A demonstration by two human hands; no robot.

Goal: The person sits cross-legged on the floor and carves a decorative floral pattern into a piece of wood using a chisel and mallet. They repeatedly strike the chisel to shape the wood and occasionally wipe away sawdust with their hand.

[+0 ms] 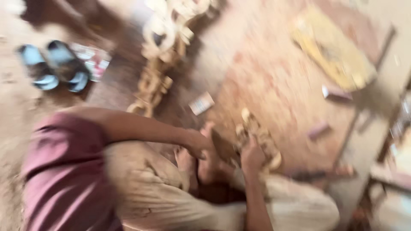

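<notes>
The person sits on the floor (274, 81), knees drawn up, bare feet (201, 164) together in front.

**Hands**
- The left hand (197, 143) is closed around a dark block (223, 147). Motion blur hides what it is; it may be a sanding pad or a small tool.
- The right hand (252, 156) grips the carving (259, 137) from below and holds it just above the feet.

**Work piece**
- The carving is a pale wooden piece with curled, cut-out forms.
- The dark block touches its left side.

**Progress**
- The outline and openings of the carving are already cut.
- Its surface is being worked where the block meets it.
- The blur does not show how much of the surface is finished or left rough.

**Surroundings**
- A longer openwork strip (158, 81) of the same pale wood lies on the floor beyond the knees.
- A small box (201, 103) lies between the strip and the hands.
- A pair of sandals (53, 64) stands well apart, far left.
- A yellow board (334, 49) lies far right.
</notes>
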